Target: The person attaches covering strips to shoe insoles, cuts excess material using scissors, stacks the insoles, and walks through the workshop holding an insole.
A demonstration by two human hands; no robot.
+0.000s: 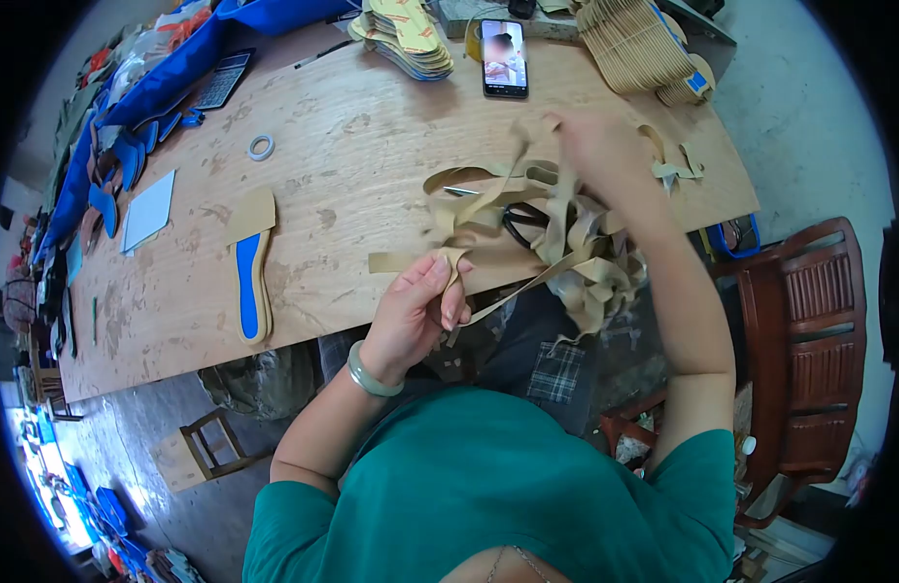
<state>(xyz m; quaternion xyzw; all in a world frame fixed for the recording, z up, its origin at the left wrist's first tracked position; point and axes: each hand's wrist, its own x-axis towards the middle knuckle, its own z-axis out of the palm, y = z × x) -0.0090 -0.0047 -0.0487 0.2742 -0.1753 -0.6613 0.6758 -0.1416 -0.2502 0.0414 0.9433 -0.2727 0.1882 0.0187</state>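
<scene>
My left hand (420,303) is closed, pinching a folded tan strip (454,260) between thumb and fingers just over the table's front edge. My right hand (605,154) is raised above a tangled heap of tan strips (600,277), smeared by motion. Its fingers look closed on a blurred tan strip (567,180) that hangs down towards the heap. Part of the heap droops over the edge towards my lap. Black-handled scissors (523,223) lie among the strips, partly covered. A flat tan piece (386,262) lies beside my left hand.
On the wooden table (323,165) are an insole (254,282) with a blue patch, a tape roll (261,147), white paper (148,212) and a phone (505,60). Stacked insoles (634,44) and yellow-topped pieces (403,39) stand at the back. A wooden chair (809,350) is at right.
</scene>
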